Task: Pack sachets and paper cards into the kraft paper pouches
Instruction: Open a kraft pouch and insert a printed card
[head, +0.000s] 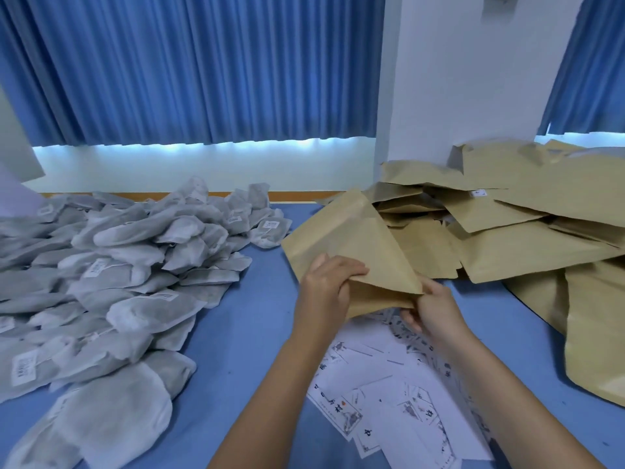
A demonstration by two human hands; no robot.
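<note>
Gripping the flat brown paper pouch (pixel 348 242), the left hand (pixel 324 282) and right hand (pixel 431 308) could rip it by pulling too hard.

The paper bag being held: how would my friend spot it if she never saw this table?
Start at the blue table and find the heap of brown bags on its right side. Just left of that heap, above the scattered white cards, is the bag. It is the only one held up, gripped by the left hand and the right hand.
</note>
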